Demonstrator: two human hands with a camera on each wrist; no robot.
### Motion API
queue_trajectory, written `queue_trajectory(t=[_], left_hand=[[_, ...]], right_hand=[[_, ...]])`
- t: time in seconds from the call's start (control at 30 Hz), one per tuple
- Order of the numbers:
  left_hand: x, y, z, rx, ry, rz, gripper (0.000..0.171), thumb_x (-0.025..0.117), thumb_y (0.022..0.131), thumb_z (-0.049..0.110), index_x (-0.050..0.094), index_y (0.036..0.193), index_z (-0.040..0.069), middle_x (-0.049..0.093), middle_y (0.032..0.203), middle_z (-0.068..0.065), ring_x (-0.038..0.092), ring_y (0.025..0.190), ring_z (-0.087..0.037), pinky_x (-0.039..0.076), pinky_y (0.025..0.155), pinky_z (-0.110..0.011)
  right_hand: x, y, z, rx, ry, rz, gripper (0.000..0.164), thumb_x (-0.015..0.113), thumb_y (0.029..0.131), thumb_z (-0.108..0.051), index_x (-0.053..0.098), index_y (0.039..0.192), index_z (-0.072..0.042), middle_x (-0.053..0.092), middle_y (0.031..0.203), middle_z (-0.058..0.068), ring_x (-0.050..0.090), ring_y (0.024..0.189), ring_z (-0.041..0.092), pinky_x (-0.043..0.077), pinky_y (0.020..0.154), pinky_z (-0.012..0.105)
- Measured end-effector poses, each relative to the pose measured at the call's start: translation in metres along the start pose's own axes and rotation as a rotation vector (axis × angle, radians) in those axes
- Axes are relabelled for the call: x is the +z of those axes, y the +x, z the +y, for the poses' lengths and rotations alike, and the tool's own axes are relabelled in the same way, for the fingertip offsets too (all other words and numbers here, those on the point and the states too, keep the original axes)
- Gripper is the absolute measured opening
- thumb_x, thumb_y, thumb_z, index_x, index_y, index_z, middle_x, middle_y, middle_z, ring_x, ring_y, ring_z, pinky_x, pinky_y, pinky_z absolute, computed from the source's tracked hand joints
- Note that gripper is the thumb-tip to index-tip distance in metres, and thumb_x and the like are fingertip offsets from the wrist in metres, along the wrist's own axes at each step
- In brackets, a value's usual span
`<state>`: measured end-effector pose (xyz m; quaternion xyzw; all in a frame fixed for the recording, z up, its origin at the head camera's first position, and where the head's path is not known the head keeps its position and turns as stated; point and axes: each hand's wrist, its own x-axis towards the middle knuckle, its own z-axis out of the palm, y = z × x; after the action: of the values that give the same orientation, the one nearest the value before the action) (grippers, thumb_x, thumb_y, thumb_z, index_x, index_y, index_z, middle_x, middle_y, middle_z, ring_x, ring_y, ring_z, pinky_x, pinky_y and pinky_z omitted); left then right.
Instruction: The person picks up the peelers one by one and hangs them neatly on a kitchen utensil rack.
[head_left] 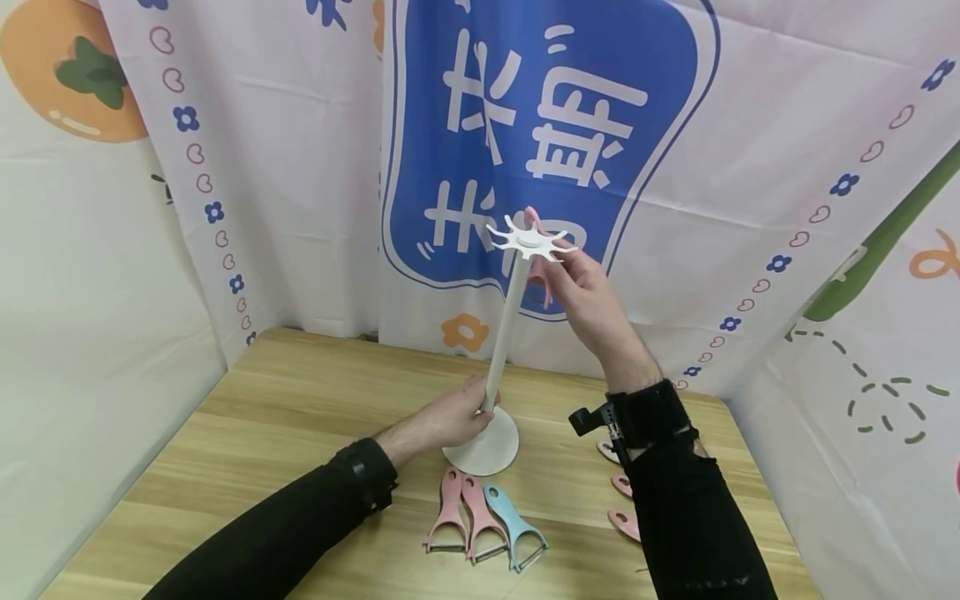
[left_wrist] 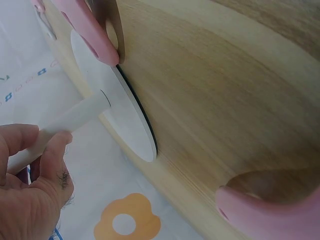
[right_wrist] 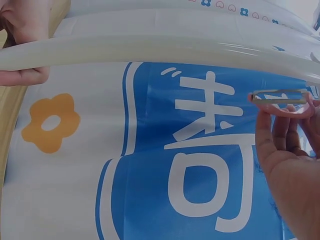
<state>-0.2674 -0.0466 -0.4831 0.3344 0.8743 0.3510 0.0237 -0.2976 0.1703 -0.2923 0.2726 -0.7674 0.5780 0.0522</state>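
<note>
A white stand (head_left: pixel 507 329) has a round base (head_left: pixel 483 454) on the table and a ring of curved hooks (head_left: pixel 528 240) on top. Low on its pole, my left hand (head_left: pixel 453 414) grips with fingers and thumb; the left wrist view shows the pole (left_wrist: pixel 75 116) pinched just above the base. Up at the hooks, my right hand (head_left: pixel 592 300) holds a pink peeler (head_left: pixel 542 279) upright at the ring's right side. Its handle end shows above the hooks. In the right wrist view, the peeler's metal blade (right_wrist: pixel 280 97) faces the pole, fingers around its pink frame.
In front of the base lie two pink peelers (head_left: pixel 452 500) and a blue peeler (head_left: pixel 512 517). More pink handles (head_left: pixel 624 523) and a whitish one (head_left: pixel 606 451) show beside the right forearm, partly hidden. A printed cloth (head_left: pixel 330 275) hangs behind the wooden table (head_left: pixel 300 417).
</note>
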Motion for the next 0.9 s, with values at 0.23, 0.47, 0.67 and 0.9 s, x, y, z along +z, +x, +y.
queue_trajectory(t=[0.23, 0.47, 0.67, 0.9], left_hand=[[0.0, 0.001, 0.0, 0.001, 0.003, -0.001, 0.022, 0.066, 0.098, 0.001, 0.055, 0.117, 0.003, 0.056, 0.109, -0.007, 0.057, 0.108, -0.022, 0.053, 0.088, -0.039], [-0.001, 0.001, 0.0, -0.004, 0.007, -0.004, 0.023, 0.065, 0.099, 0.001, 0.054, 0.118, 0.002, 0.055, 0.11, -0.007, 0.057, 0.109, -0.022, 0.053, 0.088, -0.039], [-0.001, 0.001, 0.0, -0.001, 0.011, -0.004, 0.023, 0.065, 0.099, 0.002, 0.055, 0.119, 0.002, 0.055, 0.11, -0.007, 0.057, 0.108, -0.022, 0.054, 0.088, -0.038], [0.0, 0.0, 0.0, 0.005, 0.019, 0.0, 0.024, 0.066, 0.099, 0.002, 0.054, 0.12, 0.002, 0.055, 0.109, -0.007, 0.057, 0.106, -0.021, 0.054, 0.086, -0.037]], right_hand=[[0.001, -0.003, 0.005, -0.001, 0.032, -0.015, 0.052, 0.049, 0.109, -0.038, 0.048, 0.154, -0.013, 0.056, 0.143, 0.012, 0.062, 0.125, 0.026, 0.046, 0.11, 0.039], [0.005, -0.005, 0.012, 0.029, 0.163, -0.025, 0.052, 0.049, 0.109, -0.036, 0.046, 0.156, -0.015, 0.055, 0.14, 0.015, 0.059, 0.124, 0.027, 0.049, 0.095, 0.03], [0.006, -0.006, 0.014, -0.011, 0.137, -0.028, 0.05, 0.048, 0.11, -0.033, 0.046, 0.157, -0.017, 0.05, 0.152, 0.006, 0.055, 0.134, 0.024, 0.048, 0.107, 0.035], [0.001, -0.011, 0.023, -0.051, 0.152, -0.038, 0.047, 0.049, 0.11, -0.026, 0.046, 0.155, -0.012, 0.051, 0.15, 0.01, 0.051, 0.137, 0.027, 0.047, 0.109, 0.04]])
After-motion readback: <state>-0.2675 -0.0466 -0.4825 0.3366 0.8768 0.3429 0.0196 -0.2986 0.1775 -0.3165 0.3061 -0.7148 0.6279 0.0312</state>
